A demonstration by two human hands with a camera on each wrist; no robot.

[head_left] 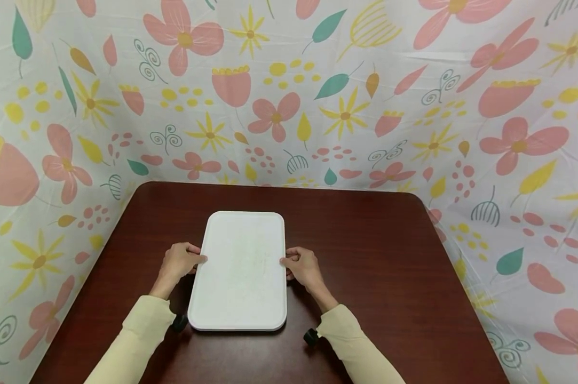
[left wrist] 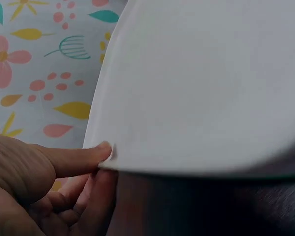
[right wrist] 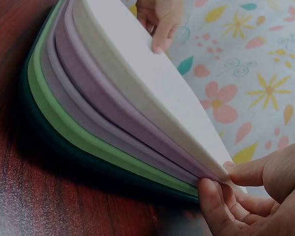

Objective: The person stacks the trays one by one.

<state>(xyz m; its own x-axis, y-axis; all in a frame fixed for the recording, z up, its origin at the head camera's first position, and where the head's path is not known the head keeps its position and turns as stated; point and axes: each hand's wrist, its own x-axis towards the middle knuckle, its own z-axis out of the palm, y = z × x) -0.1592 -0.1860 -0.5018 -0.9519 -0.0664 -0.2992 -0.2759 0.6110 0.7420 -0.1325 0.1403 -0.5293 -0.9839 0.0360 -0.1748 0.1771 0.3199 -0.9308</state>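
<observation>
A stack of rounded rectangular trays lies lengthwise before me, with a white tray on top. The right wrist view shows the layers below it: a purple tray, a lilac one, a green tray and a dark green tray at the bottom. My left hand pinches the stack's left long side, thumb on the white rim and fingers underneath. On the opposite side my right hand grips it, thumb at the white edge and fingers curled against the lower layers. Their fingertips are partly hidden under the edges.
The stack is over a dark red-brown wooden table with rounded corners. A flower-printed cloth hangs behind it and along both sides. Small black devices sit at the wrists, beside the pale yellow sleeves.
</observation>
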